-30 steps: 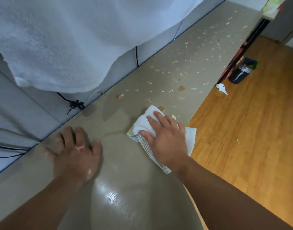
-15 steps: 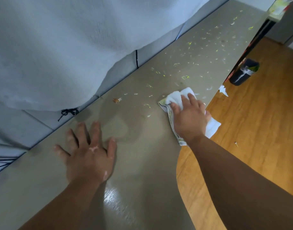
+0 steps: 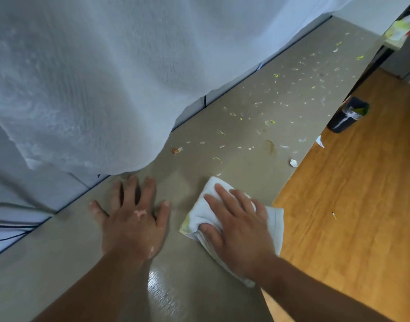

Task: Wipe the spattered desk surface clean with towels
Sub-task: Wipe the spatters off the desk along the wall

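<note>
A long grey-green desk point(image 3: 190, 270) runs from the near left to the far right. Its far half is covered with green and white spatter point(image 3: 276, 112), a brown smear point(image 3: 270, 146) and a brown crumb point(image 3: 176, 150). My right hand point(image 3: 240, 228) lies flat with spread fingers on a folded white towel point(image 3: 209, 205) near the desk's front edge; the thumb presses its stained near side. My left hand point(image 3: 135, 217) rests flat on the bare desk to the left of the towel, fingers spread. The near part of the desk shines wet.
A large white towel point(image 3: 94, 77) hangs in front of the camera over the upper left. A grey partition wall point(image 3: 192, 108) with dark cables backs the desk. On the wooden floor point(image 3: 350, 217) at the right stand a dark bin point(image 3: 346, 115) and scraps of paper.
My right hand has pulled the towel back toward me along the front edge, off the spattered area. The left hand stays flat on the desk and sits closer to the towel.
</note>
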### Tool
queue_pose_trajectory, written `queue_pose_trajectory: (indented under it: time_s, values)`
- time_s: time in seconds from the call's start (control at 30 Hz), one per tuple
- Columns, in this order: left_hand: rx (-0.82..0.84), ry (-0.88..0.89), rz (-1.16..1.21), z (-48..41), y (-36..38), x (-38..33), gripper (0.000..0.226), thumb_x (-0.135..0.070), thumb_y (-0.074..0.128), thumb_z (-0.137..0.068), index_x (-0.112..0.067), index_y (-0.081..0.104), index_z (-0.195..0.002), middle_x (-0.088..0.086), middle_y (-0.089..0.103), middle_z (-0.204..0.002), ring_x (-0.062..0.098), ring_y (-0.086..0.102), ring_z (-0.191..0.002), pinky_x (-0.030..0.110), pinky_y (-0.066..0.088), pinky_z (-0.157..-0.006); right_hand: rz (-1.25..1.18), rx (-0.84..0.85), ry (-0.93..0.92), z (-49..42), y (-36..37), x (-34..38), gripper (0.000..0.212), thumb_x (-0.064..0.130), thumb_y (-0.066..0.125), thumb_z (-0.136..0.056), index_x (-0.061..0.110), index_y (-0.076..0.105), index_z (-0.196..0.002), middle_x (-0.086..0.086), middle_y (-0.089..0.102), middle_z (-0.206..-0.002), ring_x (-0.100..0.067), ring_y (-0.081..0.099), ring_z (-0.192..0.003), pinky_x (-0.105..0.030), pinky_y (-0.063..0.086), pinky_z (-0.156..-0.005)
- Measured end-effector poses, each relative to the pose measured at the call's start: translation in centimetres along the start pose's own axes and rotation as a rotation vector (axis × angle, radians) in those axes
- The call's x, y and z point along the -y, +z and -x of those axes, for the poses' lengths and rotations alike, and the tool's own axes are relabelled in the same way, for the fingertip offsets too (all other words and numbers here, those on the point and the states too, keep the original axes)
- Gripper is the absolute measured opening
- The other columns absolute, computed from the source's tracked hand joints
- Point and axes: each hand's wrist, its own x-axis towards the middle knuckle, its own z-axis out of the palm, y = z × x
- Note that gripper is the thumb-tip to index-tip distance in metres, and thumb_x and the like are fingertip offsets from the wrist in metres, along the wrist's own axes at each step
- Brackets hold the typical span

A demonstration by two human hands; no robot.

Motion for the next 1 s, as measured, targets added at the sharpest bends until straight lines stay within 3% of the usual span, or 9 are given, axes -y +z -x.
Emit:
queue_pose_trajectory:
  time_s: [0.1, 0.27, 0.43, 0.57, 0.73, 0.87, 1.0]
  values:
    - [-0.013, 0.004, -0.016, -0.1, 0.2, 0.0, 0.058, -0.065, 0.022, -0.098, -0.042, 0.02, -0.151, -0.001, 0.018, -0.164, 0.03, 0.012, -0.153, 0.07, 0.016, -0.115, -0.012, 0.033, -0.024, -4.9, -0.4, -2.9, 0.061, 0.068, 0.033, -0.099, 0.038, 0.05, -0.149, 0.01, 0.04, -0.162, -0.024, 0.043, -0.142, -0.049, 0.035, -0.109]
    - [-0.015, 0.006, -0.017, 0.0, 0.0, 0.0, 0.061, -0.066, 0.017, -0.097, -0.04, 0.017, -0.153, -0.001, 0.013, -0.166, 0.031, 0.006, -0.155, 0.071, 0.013, -0.117, -0.019, 0.03, 0.348, -13.2, -0.5, -5.8, 0.061, 0.067, 0.025, -0.103, 0.036, 0.035, -0.155, 0.009, 0.026, -0.168, -0.028, 0.028, -0.149, -0.054, 0.019, -0.119]
    - [0.013, 0.027, -0.014, -0.4, -0.4, 0.1, 0.063, -0.066, 0.01, -0.096, -0.043, 0.004, -0.154, -0.003, 0.001, -0.168, 0.029, -0.004, -0.156, 0.07, 0.007, -0.119, -0.057, -0.019, 0.468, -13.0, -0.6, -4.4, 0.061, 0.062, 0.025, -0.104, 0.028, 0.039, -0.152, 0.005, 0.032, -0.164, -0.03, 0.029, -0.144, -0.053, 0.026, -0.112]
    - [0.06, 0.081, -0.03, -0.9, -0.7, 0.9, 0.066, -0.068, 0.006, -0.095, -0.046, -0.009, -0.156, -0.006, -0.012, -0.169, 0.024, -0.012, -0.157, 0.068, 0.004, -0.12, 0.01, -0.02, 0.353, -7.4, -0.5, -1.6, 0.067, 0.066, 0.019, -0.101, 0.03, 0.044, -0.152, 0.005, 0.038, -0.163, -0.029, 0.036, -0.143, -0.052, 0.032, -0.109]
    - [0.087, 0.192, -0.084, -1.7, -1.4, 3.6, 0.067, -0.07, 0.004, -0.097, -0.049, -0.017, -0.156, -0.014, -0.021, -0.169, 0.014, -0.018, -0.156, 0.058, 0.002, -0.125, 0.013, 0.028, 0.149, -1.5, -0.2, 3.0, 0.061, 0.064, 0.029, -0.099, 0.033, 0.049, -0.148, 0.006, 0.04, -0.162, -0.029, 0.041, -0.143, -0.056, 0.035, -0.109]
    - [0.045, 0.203, -0.089, -1.6, -0.7, 3.9, 0.069, -0.075, -0.002, -0.093, -0.05, -0.023, -0.154, -0.015, -0.025, -0.168, 0.013, -0.021, -0.155, 0.057, -0.007, -0.125, -0.016, 0.077, 0.047, -2.2, -0.3, 2.3, 0.06, 0.067, 0.031, -0.098, 0.041, 0.042, -0.15, 0.009, 0.035, -0.165, -0.027, 0.037, -0.147, -0.055, 0.032, -0.113]
    - [-0.011, 0.213, -0.081, -1.6, -0.3, 4.1, 0.071, -0.076, -0.005, -0.091, -0.049, -0.019, -0.155, -0.014, -0.018, -0.17, 0.014, -0.016, -0.157, 0.058, -0.006, -0.125, -0.021, 0.094, -0.06, -7.2, -0.4, -0.7, 0.061, 0.068, 0.032, -0.099, 0.041, 0.039, -0.154, 0.011, 0.032, -0.166, -0.023, 0.033, -0.148, -0.052, 0.028, -0.115]
